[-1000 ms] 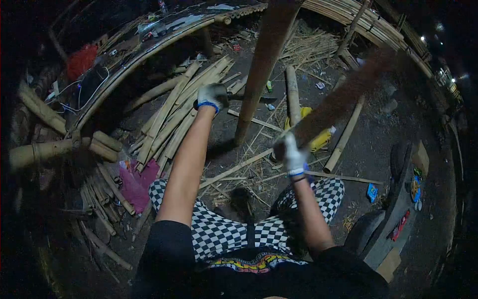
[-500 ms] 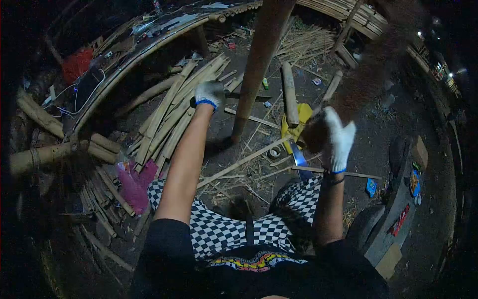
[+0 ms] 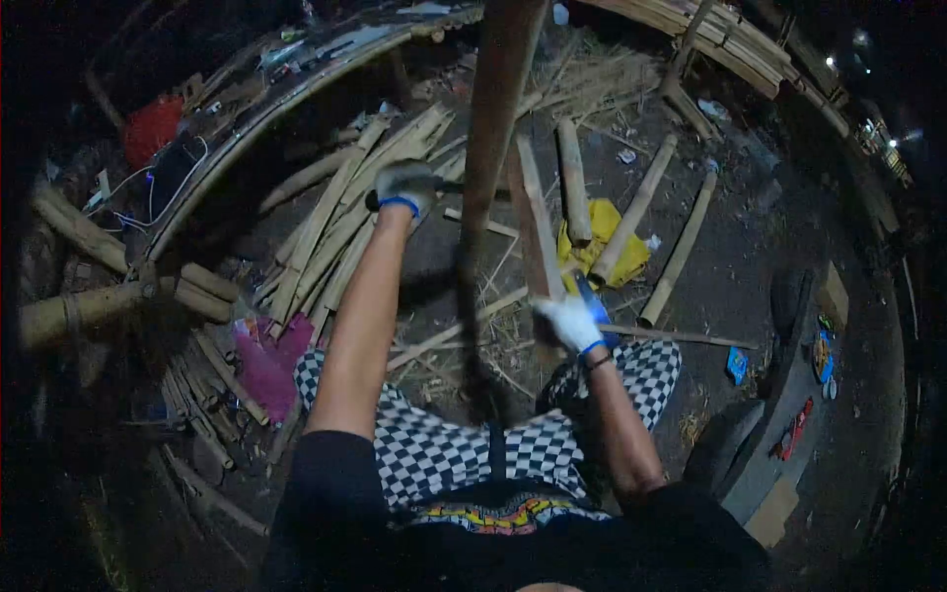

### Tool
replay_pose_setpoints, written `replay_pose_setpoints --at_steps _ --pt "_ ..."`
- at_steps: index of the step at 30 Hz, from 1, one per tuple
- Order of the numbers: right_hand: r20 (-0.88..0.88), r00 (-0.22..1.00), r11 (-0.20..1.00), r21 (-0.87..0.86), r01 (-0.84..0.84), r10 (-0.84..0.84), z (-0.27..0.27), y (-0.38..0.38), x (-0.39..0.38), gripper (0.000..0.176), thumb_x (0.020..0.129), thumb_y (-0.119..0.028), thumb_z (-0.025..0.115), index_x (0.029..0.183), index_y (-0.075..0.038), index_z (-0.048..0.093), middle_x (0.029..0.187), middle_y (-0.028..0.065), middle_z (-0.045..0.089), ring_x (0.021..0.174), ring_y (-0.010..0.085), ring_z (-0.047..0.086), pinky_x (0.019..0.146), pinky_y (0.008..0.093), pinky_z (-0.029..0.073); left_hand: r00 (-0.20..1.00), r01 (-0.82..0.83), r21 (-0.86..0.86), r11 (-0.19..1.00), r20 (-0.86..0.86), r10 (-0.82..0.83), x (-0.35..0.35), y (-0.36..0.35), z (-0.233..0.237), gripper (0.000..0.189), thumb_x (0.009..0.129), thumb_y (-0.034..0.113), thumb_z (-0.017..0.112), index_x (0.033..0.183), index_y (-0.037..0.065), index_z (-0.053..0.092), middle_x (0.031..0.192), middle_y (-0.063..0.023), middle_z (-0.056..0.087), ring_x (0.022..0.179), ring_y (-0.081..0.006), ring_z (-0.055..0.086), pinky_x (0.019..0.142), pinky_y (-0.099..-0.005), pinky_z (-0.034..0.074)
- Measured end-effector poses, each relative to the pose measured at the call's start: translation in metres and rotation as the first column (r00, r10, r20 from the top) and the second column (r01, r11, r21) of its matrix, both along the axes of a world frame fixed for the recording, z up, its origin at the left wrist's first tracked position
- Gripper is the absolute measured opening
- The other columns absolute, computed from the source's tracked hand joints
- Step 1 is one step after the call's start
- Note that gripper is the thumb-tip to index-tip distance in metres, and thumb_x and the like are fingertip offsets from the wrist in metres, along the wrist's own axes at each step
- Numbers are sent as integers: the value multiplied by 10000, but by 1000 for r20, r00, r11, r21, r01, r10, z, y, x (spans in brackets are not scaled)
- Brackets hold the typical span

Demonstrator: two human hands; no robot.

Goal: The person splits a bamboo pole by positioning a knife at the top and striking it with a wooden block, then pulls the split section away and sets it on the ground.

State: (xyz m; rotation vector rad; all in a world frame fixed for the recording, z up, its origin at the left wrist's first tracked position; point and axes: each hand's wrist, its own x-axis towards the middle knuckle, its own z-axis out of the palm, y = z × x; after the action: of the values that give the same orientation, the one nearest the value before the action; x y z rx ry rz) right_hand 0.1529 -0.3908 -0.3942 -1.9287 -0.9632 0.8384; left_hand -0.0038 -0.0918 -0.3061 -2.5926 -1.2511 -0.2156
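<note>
My left hand (image 3: 404, 185), in a white glove with a blue cuff, is closed around the dark handle of a long-bladed knife (image 3: 450, 185). Most of its blade is hidden behind a dark brown pole (image 3: 493, 109) that runs down in front of me. My right hand (image 3: 570, 324), also gloved, is closed at the lower end of a split bamboo piece (image 3: 536, 222), which stands up and away from me. Beside the right glove lies a blue object (image 3: 596, 300), partly covered.
Split bamboo strips (image 3: 340, 217) are piled at left, near a pink bag (image 3: 271, 365). Bamboo lengths (image 3: 681, 252) and a yellow bag (image 3: 626, 266) lie at right. A bamboo platform edge (image 3: 237, 128) curves round the back left. Wrappers (image 3: 736, 366) lie at far right.
My right hand has moved left and slightly down; the blurred brown piece at upper right is gone from there. The dark pole has shifted left and stands steeper. My left hand has barely moved.
</note>
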Motion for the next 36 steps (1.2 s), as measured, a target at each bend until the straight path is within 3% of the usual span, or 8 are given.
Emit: replay_pose_setpoints --at_steps 12,15,18,20,22,24,34,36 --pt "-250 917 81 968 236 310 138 35 14 252 932 -239 553 1063 -32 493 851 65 572 817 198 596 768 363 511 997 -70 -115 991 11 72 4 -4 15 229 810 257 628 941 98 732 990 -135 705 930 -294 683 779 -385 539" --pt "-257 913 622 670 405 -318 -3 43 -3 338 835 -162 706 1110 12 612 1030 87 657 919 197 619 823 344 499 999 -38 -116 993 -13 37 3 -3 15 248 803 278 594 905 98 731 979 -153 699 925 -313 680 775 -406 540" --pt "-293 955 999 37 -37 46 -48 19 -20 448 858 -359 617 1085 25 650 996 132 680 841 197 632 778 346 496 996 -85 -100 991 21 88 4 -4 12 225 789 215 617 951 110 733 1013 -132 702 946 -293 680 791 -381 538" --pt "-315 948 999 -14 -47 40 -62 12 -16 427 849 -346 623 1042 33 660 907 162 683 806 213 639 744 353 497 997 -74 -81 994 4 74 -5 -2 5 228 782 210 617 949 108 735 1004 -136 702 939 -297 681 789 -384 539" --pt "697 676 854 179 -488 240 -73 12 16 284 864 -242 658 1016 -3 671 823 90 676 743 226 635 706 336 516 997 -72 -59 996 -3 72 -11 7 1 230 776 205 618 946 105 736 996 -140 703 933 -300 682 788 -387 539" --pt "-217 976 988 151 44 -10 17 9 3 345 837 -273 687 985 36 646 804 65 650 708 130 618 614 300 498 998 -65 -44 997 15 66 -10 18 -4 229 771 202 615 932 96 739 972 -151 703 913 -312 684 776 -401 542" --pt "-192 963 208 966 152 189 134 35 20 212 952 -165 530 1081 0 563 920 72 620 771 121 600 693 281 498 998 -68 -74 995 -13 68 -8 5 11 218 781 196 603 908 79 737 939 -166 701 900 -328 683 763 -412 543" --pt "-223 966 531 807 257 -128 69 40 -1 328 905 -246 613 1088 23 574 952 90 642 833 166 597 766 330 490 998 -68 -64 996 9 69 -8 7 10 222 787 209 600 907 84 737 942 -160 702 904 -325 683 764 -411 542"
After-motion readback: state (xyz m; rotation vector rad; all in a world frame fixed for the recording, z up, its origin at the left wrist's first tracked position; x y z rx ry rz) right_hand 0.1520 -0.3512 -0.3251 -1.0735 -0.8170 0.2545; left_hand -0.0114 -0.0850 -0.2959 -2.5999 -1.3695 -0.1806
